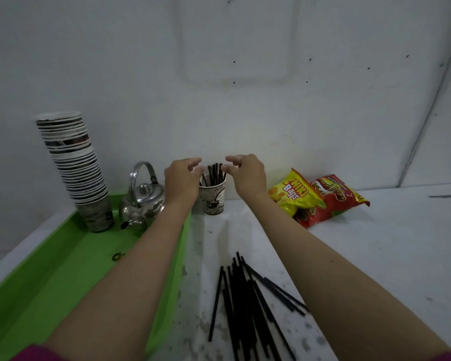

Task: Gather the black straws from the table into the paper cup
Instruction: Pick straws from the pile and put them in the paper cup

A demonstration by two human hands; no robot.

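Observation:
A printed paper cup [214, 199] stands by the far wall with several black straws [215, 173] upright in it. My left hand [181, 182] hovers just left of the straw tops, fingers spread and curled, holding nothing. My right hand [248, 174] is just right of them, fingers also apart and empty. Neither hand clearly touches the straws. A loose pile of black straws [248, 303] lies on the white table [375, 256] near me, between my forearms.
A green tray [50, 282] at the left carries a tall stack of paper cups [76, 165] and a metal kettle [142, 201]. Two snack bags, yellow [296, 194] and red [336, 199], lie to the right of the cup. The wall is close behind.

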